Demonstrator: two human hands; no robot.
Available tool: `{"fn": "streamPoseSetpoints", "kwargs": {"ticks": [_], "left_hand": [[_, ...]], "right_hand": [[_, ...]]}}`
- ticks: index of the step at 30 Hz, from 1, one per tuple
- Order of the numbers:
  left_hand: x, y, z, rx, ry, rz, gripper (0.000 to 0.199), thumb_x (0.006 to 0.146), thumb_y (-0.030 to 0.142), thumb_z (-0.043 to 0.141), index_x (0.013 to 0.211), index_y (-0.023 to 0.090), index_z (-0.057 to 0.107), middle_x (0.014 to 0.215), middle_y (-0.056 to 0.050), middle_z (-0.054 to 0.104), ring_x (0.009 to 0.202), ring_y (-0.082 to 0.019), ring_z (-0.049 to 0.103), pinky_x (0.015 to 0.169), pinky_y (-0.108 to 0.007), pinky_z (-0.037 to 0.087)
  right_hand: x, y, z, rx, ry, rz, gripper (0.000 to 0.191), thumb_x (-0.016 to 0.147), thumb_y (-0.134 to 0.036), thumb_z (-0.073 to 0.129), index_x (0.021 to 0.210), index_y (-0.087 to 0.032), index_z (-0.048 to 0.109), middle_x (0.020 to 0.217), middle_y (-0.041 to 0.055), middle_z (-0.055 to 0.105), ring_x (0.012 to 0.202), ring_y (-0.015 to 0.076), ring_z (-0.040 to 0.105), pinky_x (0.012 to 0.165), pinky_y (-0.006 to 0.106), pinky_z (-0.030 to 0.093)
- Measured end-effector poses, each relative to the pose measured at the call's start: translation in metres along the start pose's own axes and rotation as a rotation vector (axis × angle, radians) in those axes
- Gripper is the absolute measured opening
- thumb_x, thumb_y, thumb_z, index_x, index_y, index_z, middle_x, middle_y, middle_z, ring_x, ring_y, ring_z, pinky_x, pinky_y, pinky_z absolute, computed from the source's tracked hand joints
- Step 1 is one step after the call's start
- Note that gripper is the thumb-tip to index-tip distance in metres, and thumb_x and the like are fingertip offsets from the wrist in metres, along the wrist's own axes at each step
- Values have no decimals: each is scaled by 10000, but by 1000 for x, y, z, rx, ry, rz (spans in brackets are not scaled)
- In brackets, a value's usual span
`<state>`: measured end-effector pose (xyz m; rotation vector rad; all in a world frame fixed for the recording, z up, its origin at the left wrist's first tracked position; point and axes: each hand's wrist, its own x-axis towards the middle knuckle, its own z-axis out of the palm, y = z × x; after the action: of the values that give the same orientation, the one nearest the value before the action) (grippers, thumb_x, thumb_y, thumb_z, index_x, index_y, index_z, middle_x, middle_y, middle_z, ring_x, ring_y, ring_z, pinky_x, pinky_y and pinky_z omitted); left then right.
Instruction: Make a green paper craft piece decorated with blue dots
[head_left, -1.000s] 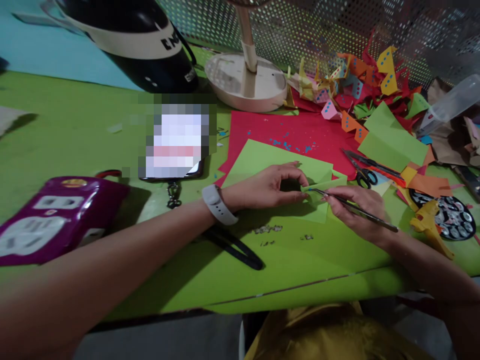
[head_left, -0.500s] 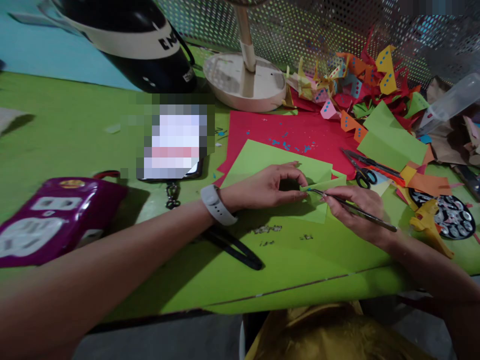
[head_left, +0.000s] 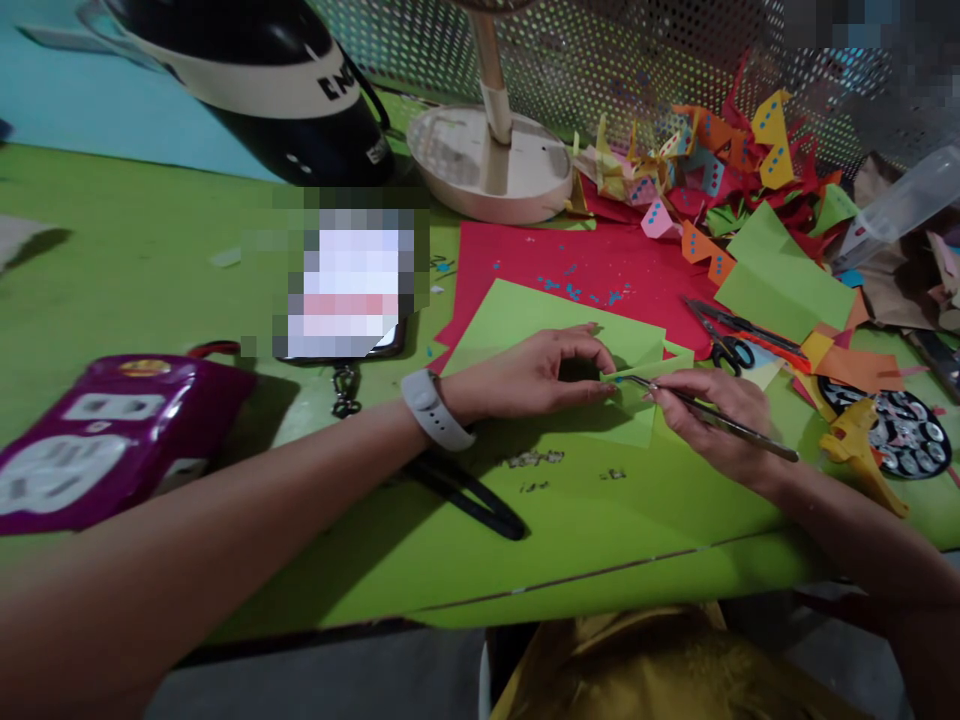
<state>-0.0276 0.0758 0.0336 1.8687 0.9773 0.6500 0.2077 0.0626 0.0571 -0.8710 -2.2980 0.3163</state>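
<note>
My left hand (head_left: 555, 372), with a white band on its wrist, is closed at the fingertips on a small folded piece of light green paper (head_left: 670, 361). Between the thumb and fingers of my right hand (head_left: 720, 420) are thin dark metal tweezers (head_left: 739, 428) with a bent tip. That tip points left at the paper's edge by my left thumb, where a tiny blue dot (head_left: 618, 379) shows. Whether the tip touches the dot I cannot tell. Under both hands lies a larger light green sheet (head_left: 495, 325), partly over a red sheet (head_left: 510, 255) strewn with blue bits.
Scissors (head_left: 731, 350) lie right of the red sheet. Folded colourful paper pieces (head_left: 705, 170) are heaped behind, near a lamp base (head_left: 487, 170). A phone (head_left: 349, 290), a purple socket box (head_left: 112, 440) and a dark jug (head_left: 262, 90) stand left. A black strap (head_left: 480, 500) lies in front.
My right hand and the tweezers have shifted very slightly to the right. My left hand and the paper look unmoved.
</note>
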Motion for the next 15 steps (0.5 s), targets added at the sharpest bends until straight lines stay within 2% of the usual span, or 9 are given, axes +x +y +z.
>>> {"fn": "streamPoseSetpoints", "kwargs": {"ticks": [4, 15], "left_hand": [[0, 1, 0, 10, -5, 4, 195, 827, 413, 636, 823, 219, 660, 801, 18, 706, 1195, -247, 584, 1206, -464, 198], [0, -1, 0, 19, -7, 16, 183, 832, 400, 621, 835, 226, 679, 823, -1, 714, 1232, -261, 565, 1199, -475, 202]], "right_hand": [[1, 0, -1, 10, -25, 32, 138, 918, -303, 601, 944, -260, 730, 843, 4, 783, 715, 142, 736, 656, 249, 584], [2, 0, -1, 5, -22, 12, 138, 918, -294, 598, 944, -254, 727, 845, 4, 784, 714, 135, 735, 656, 242, 593]]}}
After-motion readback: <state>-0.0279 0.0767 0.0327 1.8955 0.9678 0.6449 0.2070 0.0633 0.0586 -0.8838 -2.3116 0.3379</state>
